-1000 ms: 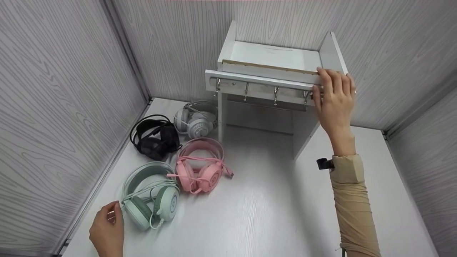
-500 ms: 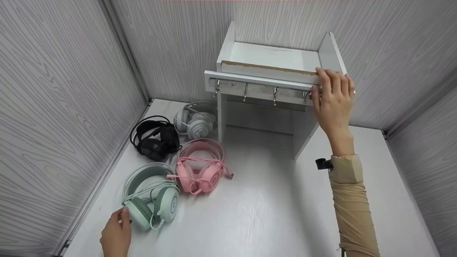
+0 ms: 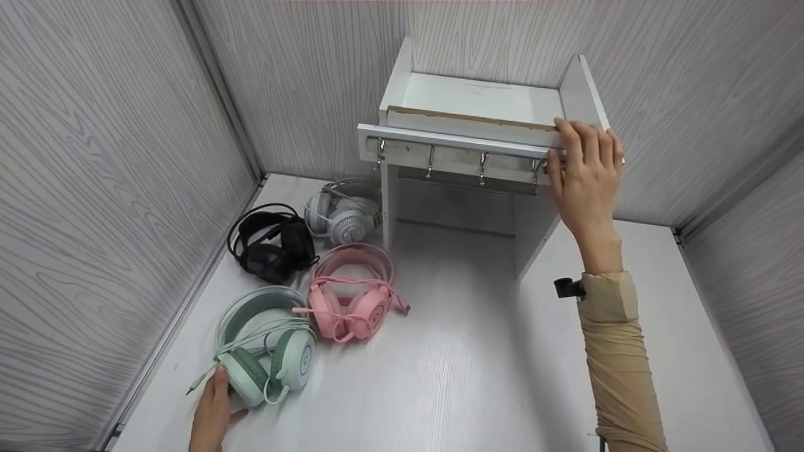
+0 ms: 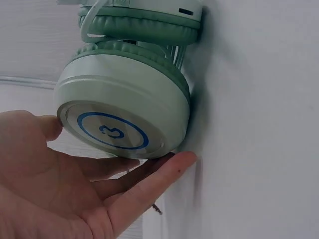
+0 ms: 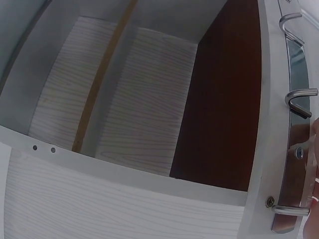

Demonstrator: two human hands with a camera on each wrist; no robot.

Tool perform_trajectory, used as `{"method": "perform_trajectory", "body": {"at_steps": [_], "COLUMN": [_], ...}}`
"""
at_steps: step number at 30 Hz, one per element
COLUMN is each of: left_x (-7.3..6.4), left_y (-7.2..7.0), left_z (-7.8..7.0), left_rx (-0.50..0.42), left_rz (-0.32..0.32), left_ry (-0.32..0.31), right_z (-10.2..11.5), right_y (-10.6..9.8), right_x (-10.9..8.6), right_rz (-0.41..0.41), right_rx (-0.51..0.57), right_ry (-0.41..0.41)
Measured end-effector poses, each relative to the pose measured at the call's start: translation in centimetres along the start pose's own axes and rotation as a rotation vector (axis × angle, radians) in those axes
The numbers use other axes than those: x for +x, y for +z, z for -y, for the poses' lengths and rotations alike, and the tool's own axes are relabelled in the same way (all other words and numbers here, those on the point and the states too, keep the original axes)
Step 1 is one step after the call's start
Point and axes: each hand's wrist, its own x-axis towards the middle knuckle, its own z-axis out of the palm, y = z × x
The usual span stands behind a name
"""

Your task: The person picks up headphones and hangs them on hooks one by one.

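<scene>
A mint-green headset (image 3: pixel 294 361) lies at the near left, its cable bundled across the headband. My left hand (image 3: pixel 212 408) is at its near ear cup; in the left wrist view the thumb touches one side of this cup (image 4: pixel 124 94) and nearly straight fingers extend under it. A thin cable plug (image 3: pixel 196 384) sticks out beside the fingers. My right hand (image 3: pixel 587 169) grips the right end of a hook rail (image 3: pixel 458 158) on the white shelf (image 3: pixel 483 100), fingers over the top and thumb in front. Metal hooks (image 5: pixel 301 94) show close up in the right wrist view.
Beside the green headset are a pink headset (image 3: pixel 367 311), a black headset (image 3: pixel 270 257) and a white headset (image 3: pixel 348 223), the last close to the shelf's left leg. Wood-grain panels (image 3: pixel 100 157) wall in the white table (image 3: pixel 452 376).
My left hand has moved right, from beside the headset's cable plug to its near ear cup, and the plug has come into view. The right hand stays on the hook rail.
</scene>
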Motion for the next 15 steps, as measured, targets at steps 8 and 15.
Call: {"method": "perform_trajectory", "body": {"at_steps": [8,15], "left_x": [0.9,1.2], "left_y": [-0.1,-0.6], "left_z": [-0.7,-0.8], "left_rx": [-0.188,-0.249], "left_rz": [0.054,0.083], "left_ry": [-0.043,-0.088], "right_z": [-0.1,-0.1], "right_y": [0.0,0.0], "right_x": [0.0,0.1], "right_rz": [-0.003,-0.008], "right_rx": [-0.005,0.002], "right_ry": [-0.006,-0.005]}}
